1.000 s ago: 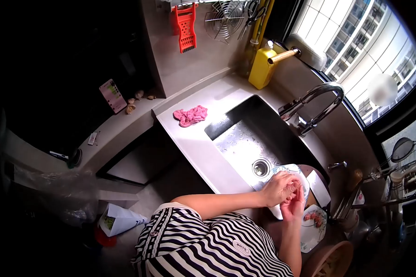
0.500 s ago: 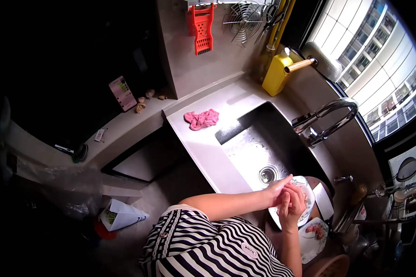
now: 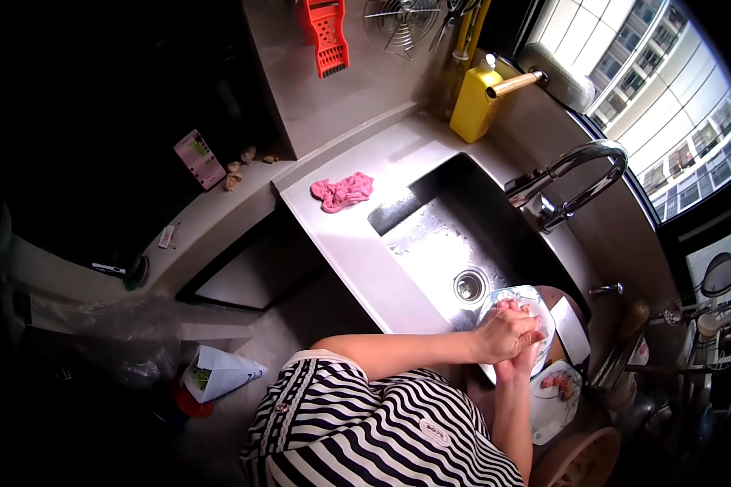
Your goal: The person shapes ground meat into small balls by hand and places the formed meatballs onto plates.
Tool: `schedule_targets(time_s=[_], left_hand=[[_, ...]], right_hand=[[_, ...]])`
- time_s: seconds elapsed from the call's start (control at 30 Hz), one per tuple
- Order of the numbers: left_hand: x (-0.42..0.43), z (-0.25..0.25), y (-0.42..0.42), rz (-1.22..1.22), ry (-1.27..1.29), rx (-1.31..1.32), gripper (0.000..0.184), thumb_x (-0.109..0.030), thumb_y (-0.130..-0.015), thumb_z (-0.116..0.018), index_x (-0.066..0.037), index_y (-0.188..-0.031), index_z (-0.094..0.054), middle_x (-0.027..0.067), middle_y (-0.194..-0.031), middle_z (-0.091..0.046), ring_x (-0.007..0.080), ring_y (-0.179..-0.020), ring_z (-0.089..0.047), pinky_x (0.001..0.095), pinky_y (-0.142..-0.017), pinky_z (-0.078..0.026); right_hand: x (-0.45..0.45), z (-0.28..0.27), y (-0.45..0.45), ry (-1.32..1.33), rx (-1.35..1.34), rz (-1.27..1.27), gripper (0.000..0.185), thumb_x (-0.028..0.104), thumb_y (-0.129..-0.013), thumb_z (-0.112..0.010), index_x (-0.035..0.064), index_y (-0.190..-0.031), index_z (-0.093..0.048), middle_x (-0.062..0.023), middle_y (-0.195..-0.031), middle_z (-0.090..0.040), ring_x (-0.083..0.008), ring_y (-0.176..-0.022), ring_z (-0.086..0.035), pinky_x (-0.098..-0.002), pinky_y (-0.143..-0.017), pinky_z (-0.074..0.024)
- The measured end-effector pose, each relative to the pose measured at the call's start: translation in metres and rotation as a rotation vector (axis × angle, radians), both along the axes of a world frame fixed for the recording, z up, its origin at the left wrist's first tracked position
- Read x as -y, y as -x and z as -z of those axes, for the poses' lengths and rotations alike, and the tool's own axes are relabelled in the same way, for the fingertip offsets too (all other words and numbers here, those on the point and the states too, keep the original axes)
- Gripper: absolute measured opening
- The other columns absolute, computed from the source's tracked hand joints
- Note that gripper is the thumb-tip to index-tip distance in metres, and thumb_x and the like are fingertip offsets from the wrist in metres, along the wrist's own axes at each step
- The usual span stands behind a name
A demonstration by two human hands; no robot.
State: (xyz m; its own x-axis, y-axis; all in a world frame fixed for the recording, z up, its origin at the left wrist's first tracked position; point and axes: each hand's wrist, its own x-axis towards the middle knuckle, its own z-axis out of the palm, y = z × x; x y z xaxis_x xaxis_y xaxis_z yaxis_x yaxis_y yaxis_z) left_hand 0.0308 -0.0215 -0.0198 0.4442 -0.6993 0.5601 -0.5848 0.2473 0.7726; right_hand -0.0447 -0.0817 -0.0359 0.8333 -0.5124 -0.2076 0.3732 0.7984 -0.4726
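Note:
Both hands are pressed together over a white patterned plate (image 3: 489,312) at the sink's near right corner. My left hand (image 3: 502,334), on the arm reaching in from the left, lies over the other with its fingers wrapped round it. My right hand (image 3: 521,361) is beneath and partly hidden, its forearm rising from below. Whatever lies between the palms is hidden. Beside them a cleaver blade (image 3: 570,329) rests on a round board (image 3: 554,302). A second plate (image 3: 548,418) with reddish pieces (image 3: 559,383) sits just below.
The sink (image 3: 439,243) has a curved faucet (image 3: 601,150) behind it. A pink cloth (image 3: 343,192) lies on the counter (image 3: 353,272), with a yellow bottle (image 3: 476,104) at the back. A phone (image 3: 200,161) leans at the left, and a bowl (image 3: 605,454) stands at the bottom right.
The hands have shifted against each other: the fingers were loosely interlaced, and now one hand covers the other. The camera view has shifted slightly.

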Motion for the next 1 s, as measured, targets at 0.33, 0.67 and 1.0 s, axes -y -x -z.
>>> schedule_targets(time_s=[0.33, 0.67, 1.0], left_hand=[[0.002, -0.005, -0.004, 0.066, 0.093, -0.034, 0.025, -0.028, -0.086, -0.051, -0.004, -0.080, -0.055, 0.0107, -0.079, -0.057, 0.0288, -0.087, -0.052, 0.0384, -0.082, -0.038], [-0.006, 0.013, -0.024, 0.193, -0.192, -0.960, 0.034, -0.027, -0.095, -0.037, -0.001, -0.085, -0.057, 0.0093, -0.083, -0.062, 0.0146, -0.077, -0.059, 0.0264, -0.069, -0.048], [-0.003, 0.035, -0.025, 0.659, -0.153, -1.921, 0.032, -0.032, -0.096, -0.034, -0.007, -0.107, -0.050, 0.0098, -0.108, -0.054, 0.0176, -0.103, -0.053, 0.0314, -0.087, -0.045]], right_hand=[[0.011, -0.002, 0.006, -0.217, -0.311, 0.165, 0.037, 0.038, -0.095, -0.034, 0.0090, -0.085, -0.056, -0.0041, -0.074, -0.057, -0.0129, -0.060, -0.054, -0.0200, -0.049, -0.0445], [0.004, -0.020, 0.004, -0.005, -0.250, 0.169, 0.042, 0.036, -0.096, -0.035, 0.0096, -0.063, -0.037, -0.0020, -0.053, -0.039, -0.0080, -0.037, -0.029, -0.0195, -0.032, -0.0217], [-0.021, -0.066, 0.003, 1.590, -0.437, 0.349, 0.014, 0.004, -0.081, -0.057, -0.0010, -0.093, -0.059, -0.0152, -0.095, -0.060, -0.0303, -0.092, -0.057, -0.0382, -0.090, -0.0411]])
